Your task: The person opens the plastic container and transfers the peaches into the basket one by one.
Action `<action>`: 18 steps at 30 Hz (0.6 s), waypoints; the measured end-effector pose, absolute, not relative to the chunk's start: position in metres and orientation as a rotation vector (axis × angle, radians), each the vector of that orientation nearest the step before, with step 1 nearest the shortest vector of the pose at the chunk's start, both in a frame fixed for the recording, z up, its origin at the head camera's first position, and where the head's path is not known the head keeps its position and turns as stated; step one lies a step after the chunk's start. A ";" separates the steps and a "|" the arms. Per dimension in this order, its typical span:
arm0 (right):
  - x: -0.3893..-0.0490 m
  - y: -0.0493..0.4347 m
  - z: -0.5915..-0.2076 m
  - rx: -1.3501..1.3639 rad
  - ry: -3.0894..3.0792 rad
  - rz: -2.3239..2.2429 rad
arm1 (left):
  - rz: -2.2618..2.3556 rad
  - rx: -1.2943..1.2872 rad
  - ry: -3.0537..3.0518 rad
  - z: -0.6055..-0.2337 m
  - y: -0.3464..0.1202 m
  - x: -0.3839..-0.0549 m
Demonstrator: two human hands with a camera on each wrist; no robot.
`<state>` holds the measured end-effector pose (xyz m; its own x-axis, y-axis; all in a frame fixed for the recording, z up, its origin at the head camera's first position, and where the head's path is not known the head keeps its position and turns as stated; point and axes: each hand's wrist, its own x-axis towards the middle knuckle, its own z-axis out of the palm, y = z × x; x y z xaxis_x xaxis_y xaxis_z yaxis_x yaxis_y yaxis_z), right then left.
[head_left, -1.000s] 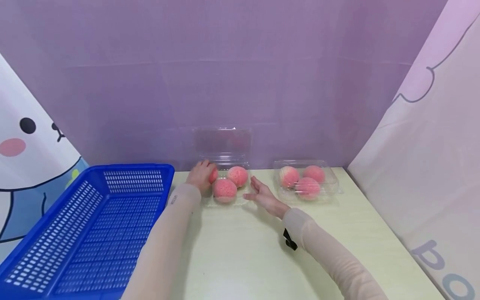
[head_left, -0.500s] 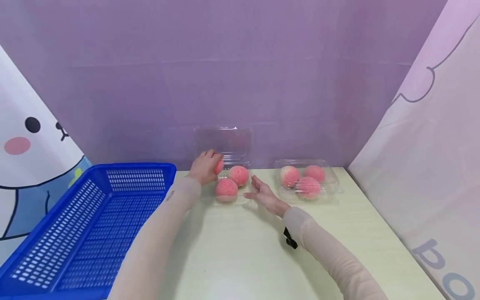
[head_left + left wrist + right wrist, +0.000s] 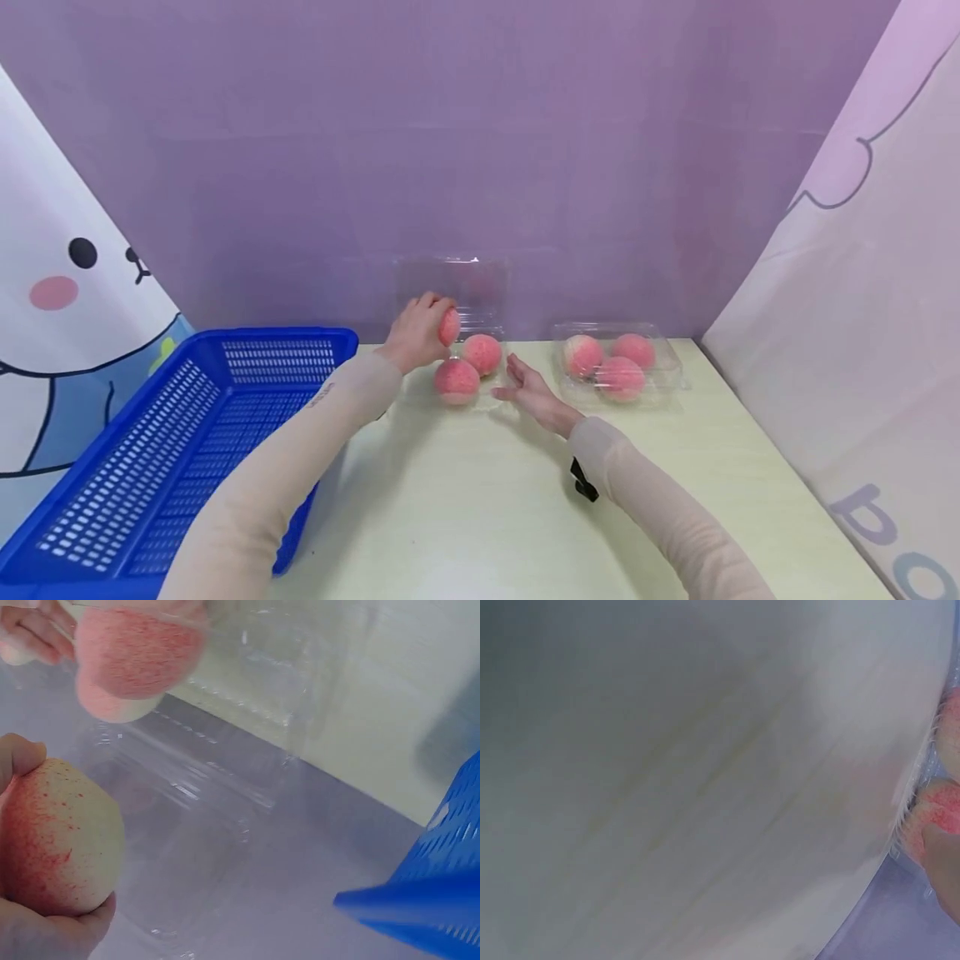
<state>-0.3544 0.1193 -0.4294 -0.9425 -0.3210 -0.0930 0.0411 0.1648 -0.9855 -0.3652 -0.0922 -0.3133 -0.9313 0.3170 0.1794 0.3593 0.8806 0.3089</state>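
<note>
My left hand [image 3: 415, 335] grips a peach [image 3: 449, 327], lifted over the back left part of an open clear plastic clamshell box [image 3: 487, 398]. Close up in the left wrist view, that peach [image 3: 67, 840] is cream with red speckles, and fingers and thumb curl round it. Two pinkish-red peaches, one behind [image 3: 482, 354] and one in front [image 3: 457, 382], sit in the box's base. Its lid [image 3: 452, 283] stands upright against the purple cloth. My right hand [image 3: 536, 398] lies at the box's right side, fingers extended and holding nothing.
A second clear clamshell box [image 3: 663, 367], its lid down over three peaches [image 3: 621, 379], stands to the right. At the left is a large blue perforated basket [image 3: 281, 333]. Purple cloth [image 3: 480, 167] hangs behind the pale table [image 3: 480, 517], with printed cloths on both sides.
My left hand has lifted the peach up and to the right from the box's left side. The right hand stays by the box's right edge; the two other peaches keep their places.
</note>
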 end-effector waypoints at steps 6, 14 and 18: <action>-0.353 0.121 -0.430 -0.279 2.160 -1.851 | -0.534 -0.567 -2.898 -0.305 -0.093 -0.350; -0.353 0.124 -0.430 -0.301 2.135 -1.832 | -0.560 -0.640 -2.881 -0.299 -0.107 -0.330; -0.353 0.124 -0.428 -0.308 2.133 -1.819 | -0.564 -0.631 -2.870 -0.295 -0.118 -0.323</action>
<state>-0.3527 0.1242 -0.4280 -0.9256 -0.3646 -0.1016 0.0429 0.1657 -0.9852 -0.3234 -0.1183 -0.2954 -0.9005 0.3741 0.2215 0.4301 0.8411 0.3280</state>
